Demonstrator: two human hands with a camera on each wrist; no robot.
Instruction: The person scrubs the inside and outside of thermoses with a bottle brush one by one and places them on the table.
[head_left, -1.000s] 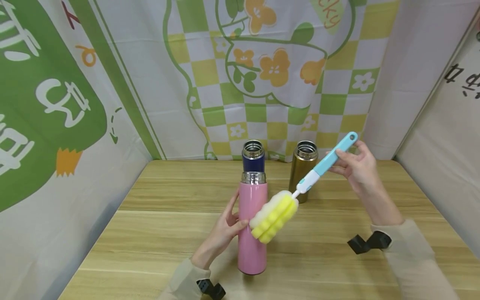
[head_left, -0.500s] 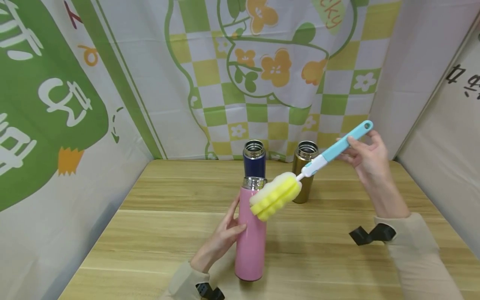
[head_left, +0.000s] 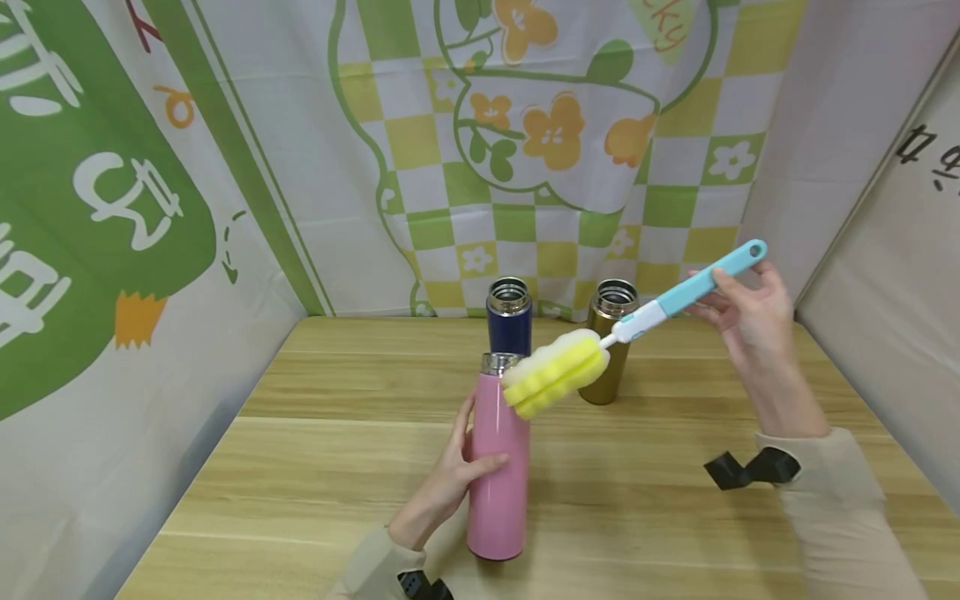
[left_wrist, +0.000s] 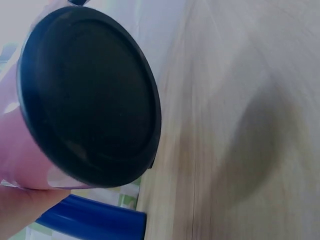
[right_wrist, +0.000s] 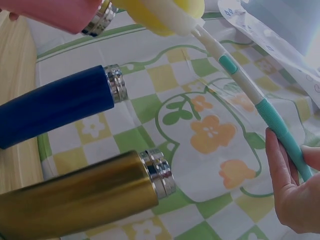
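Wood tabletop (head_left: 300, 467), checkered bkgd (head_left: 420, 192): pink flask (head_left: 500, 504) & sponge brush (head_left: 637, 323) in hand

A person's L hand (head_left: 453, 473) grips the pink flask abt. mid-body, thumb across the front; its dark base (left_wrist: 90, 97) is clear of the tabletop (L wrist cam shows the underside). R hand (head_left: 759, 321) pinches the brush's light-blue handle (head_left: 697, 292) nr. its end, btwn. thumb & fingers. Yellow-and-white sponge head (head_left: 558, 373) slants down, overlapping the pink flask's upper part in the head view; whether they touch can't be told. Two more flasks stand upright, metal-rimmed mouths up: blue flask (head_left: 510, 332) behind the pink one, gold flask (head_left: 607, 385) to its R, nr. the bkgd. Beige sleeves (head_left: 832, 500) w/ black devices (head_left: 776, 467) at both wrists.
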